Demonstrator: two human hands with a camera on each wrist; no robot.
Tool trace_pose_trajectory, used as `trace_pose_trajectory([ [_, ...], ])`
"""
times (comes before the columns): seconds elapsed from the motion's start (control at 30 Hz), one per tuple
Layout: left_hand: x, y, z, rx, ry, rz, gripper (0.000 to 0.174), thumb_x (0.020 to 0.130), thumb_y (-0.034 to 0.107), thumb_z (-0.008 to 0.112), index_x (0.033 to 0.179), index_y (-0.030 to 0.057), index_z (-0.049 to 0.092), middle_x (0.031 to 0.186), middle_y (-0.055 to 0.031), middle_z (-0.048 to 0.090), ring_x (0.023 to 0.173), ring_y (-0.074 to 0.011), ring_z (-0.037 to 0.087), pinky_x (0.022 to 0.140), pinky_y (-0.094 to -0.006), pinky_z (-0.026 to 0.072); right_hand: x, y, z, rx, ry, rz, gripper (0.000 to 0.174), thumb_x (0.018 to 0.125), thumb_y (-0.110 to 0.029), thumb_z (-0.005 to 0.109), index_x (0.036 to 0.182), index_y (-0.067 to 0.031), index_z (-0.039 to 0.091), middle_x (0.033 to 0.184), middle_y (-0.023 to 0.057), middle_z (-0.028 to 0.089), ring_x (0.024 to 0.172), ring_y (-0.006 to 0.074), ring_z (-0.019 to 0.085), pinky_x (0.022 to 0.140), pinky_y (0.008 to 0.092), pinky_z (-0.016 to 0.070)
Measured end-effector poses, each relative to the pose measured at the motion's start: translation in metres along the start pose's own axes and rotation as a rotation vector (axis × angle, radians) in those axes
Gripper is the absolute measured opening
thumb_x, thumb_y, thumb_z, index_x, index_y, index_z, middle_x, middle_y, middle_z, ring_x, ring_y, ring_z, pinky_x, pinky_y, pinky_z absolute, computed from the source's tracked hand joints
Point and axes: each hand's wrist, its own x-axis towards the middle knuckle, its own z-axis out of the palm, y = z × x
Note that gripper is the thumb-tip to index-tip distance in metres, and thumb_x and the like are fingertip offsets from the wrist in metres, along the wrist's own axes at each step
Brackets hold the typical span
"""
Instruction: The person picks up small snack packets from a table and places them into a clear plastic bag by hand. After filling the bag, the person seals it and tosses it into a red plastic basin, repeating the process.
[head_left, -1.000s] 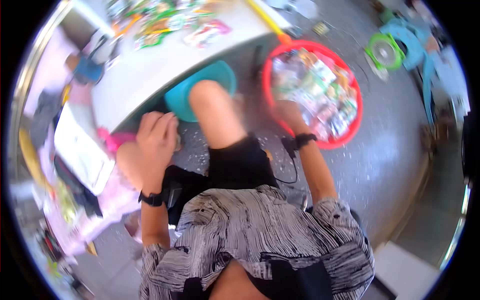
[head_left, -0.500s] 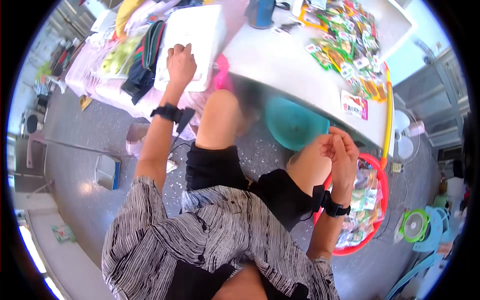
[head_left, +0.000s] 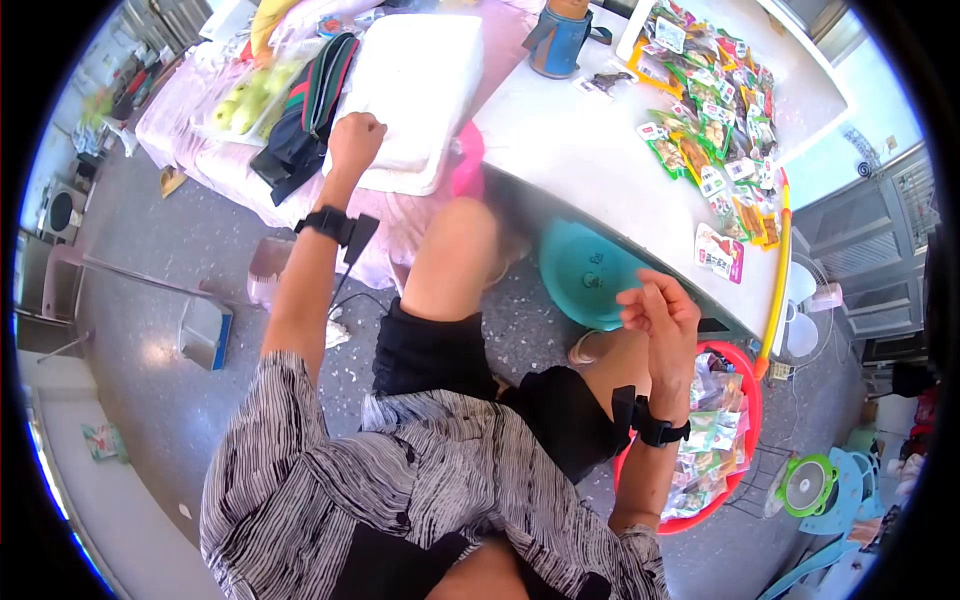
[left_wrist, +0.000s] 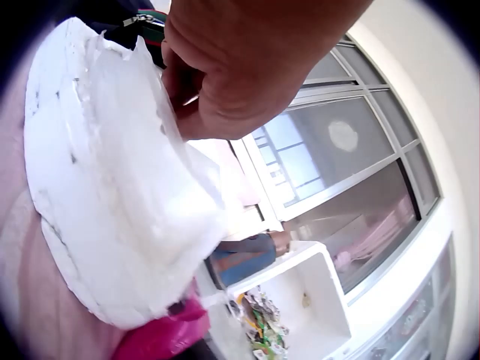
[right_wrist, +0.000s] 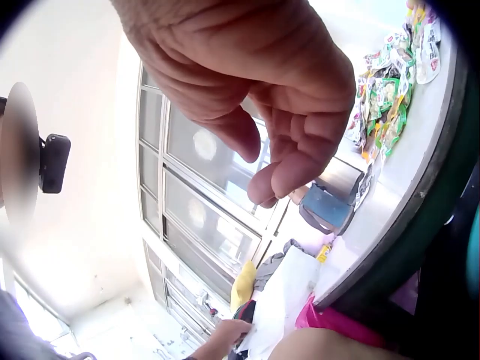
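At the left edge of a white stack topped with clear plastic (head_left: 415,90), my left hand (head_left: 355,145) has its fingers curled. In the left wrist view the thumb and fingers pinch the edge of the thin clear plastic film (left_wrist: 146,112); the fingertips are partly hidden. My right hand (head_left: 665,315) hangs in the air above the right knee, near the table's front edge. Its fingers are loosely bent with nothing between them, as the right wrist view also shows. A red basin (head_left: 755,400) full of packaged snacks (head_left: 715,430) stands below it on the floor.
Many snack packets (head_left: 715,120) lie on the white table (head_left: 560,130) beside a blue cup holder (head_left: 558,45). A teal basin (head_left: 580,265) sits under the table. A yellow stick (head_left: 780,270) lines the table's right end. A dark bag (head_left: 310,110) lies left of the white stack.
The view has swung left from the red basin. My right hand has left the packets in it and risen beside the table. The left hand has gone from the knee to the white stack.
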Motion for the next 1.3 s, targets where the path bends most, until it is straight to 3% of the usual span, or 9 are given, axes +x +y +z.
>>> trace_pose_trajectory([
  [0.17,-0.016,0.09,-0.016,-0.897,-0.056,-0.213,0.018,0.075,0.014,0.071,0.075,-0.0036,0.068,0.05,-0.0044,0.054,0.047,-0.0073,0.045,0.046,-0.0278,0.0377,0.034,-0.004,0.021,-0.05,-0.09,0.003,0.025,0.094,-0.02,0.053,0.109,-0.0011,0.062,0.085,0.008,0.068,0.069,0.011,0.062,0.061,0.0229,0.05],
  [0.33,-0.039,0.196,0.021,-0.777,0.003,0.105,0.016,0.075,0.01,0.068,0.064,-0.0006,0.062,0.065,-0.013,0.058,0.056,-0.0244,0.055,0.054,-0.0341,0.042,0.089,0.004,0.037,0.04,-0.123,0.023,0.034,0.09,-0.032,0.058,0.103,-0.0013,0.064,0.085,0.0073,0.068,0.072,0.0122,0.063,0.062,0.0238,0.0501],
  [0.5,-0.051,0.255,0.063,-0.538,0.014,0.393,0.015,0.073,0.008,0.067,0.065,0.0009,0.058,0.066,-0.0114,0.056,0.064,-0.0278,0.054,0.057,-0.0381,0.0417,0.139,0.024,0.029,0.124,-0.021,0.067,0.032,0.086,-0.03,0.062,0.094,0.0002,0.065,0.081,0.0066,0.067,0.07,0.0124,0.063,0.058,0.0234,0.0485],
  [0.63,-0.048,0.271,0.071,-0.566,-0.091,0.438,0.011,0.074,0.009,0.068,0.074,0.0025,0.059,0.07,-0.0114,0.057,0.068,-0.0289,0.054,0.059,-0.0386,0.0422,0.167,0.051,0.01,0.038,0.135,0.019,0.025,0.083,-0.024,0.061,0.083,0.0012,0.065,0.072,0.0071,0.065,0.063,0.0123,0.062,0.053,0.0236,0.0469],
  [0.8,-0.05,0.272,0.108,-0.8,-0.569,0.3,0.031,0.066,0.015,0.079,0.076,0.0017,0.053,0.068,-0.0054,0.055,0.061,-0.0119,0.049,0.056,-0.0264,0.0425,0.179,0.055,0.001,-0.103,0.238,-0.031,0.024,0.08,-0.017,0.064,0.071,0.0052,0.062,0.061,0.0082,0.062,0.052,0.0137,0.06,0.047,0.0273,0.0463],
  [0.9,-0.055,0.272,0.114,-0.744,-0.592,0.243,0.033,0.067,0.016,0.081,0.077,0.002,0.052,0.065,-0.0028,0.052,0.057,-0.0097,0.046,0.054,-0.0244,0.0409,0.183,0.057,0.003,-0.099,0.275,-0.018,0.025,0.079,-0.016,0.068,0.068,0.0058,0.062,0.059,0.0087,0.061,0.051,0.0139,0.059,0.045,0.0276,0.0457],
  [1.13,-0.042,0.256,0.115,-1.106,-0.896,0.111,0.015,0.076,0.003,0.069,0.075,0.0043,0.054,0.066,0.0049,0.052,0.058,-0.0035,0.044,0.05,-0.0224,0.0345,0.187,0.053,-0.004,-0.078,0.185,0.005,0.03,0.078,-0.022,0.073,0.066,0.0021,0.061,0.057,0.0071,0.059,0.048,0.0095,0.052,0.044,0.0241,0.0417],
  [1.27,-0.038,0.249,0.112,-1.267,-0.631,-0.178,0.01,0.079,0.0,0.065,0.075,0.0031,0.057,0.067,-0.002,0.056,0.063,-0.0081,0.051,0.057,-0.0243,0.0397,0.182,0.05,-0.011,-0.177,0.18,0.054,0.03,0.077,-0.023,0.074,0.065,0.0016,0.061,0.057,0.0084,0.059,0.049,0.0123,0.054,0.046,0.0264,0.043],
  [1.3,-0.037,0.252,0.107,-1.103,-0.453,-0.06,0.01,0.079,0.0,0.064,0.076,0.0031,0.056,0.067,-0.0037,0.055,0.062,-0.0113,0.051,0.058,-0.026,0.0403,0.182,0.051,-0.014,-0.216,0.189,0.078,0.03,0.077,-0.022,0.074,0.065,0.0019,0.061,0.057,0.0095,0.06,0.05,0.0144,0.056,0.047,0.028,0.0443],
])
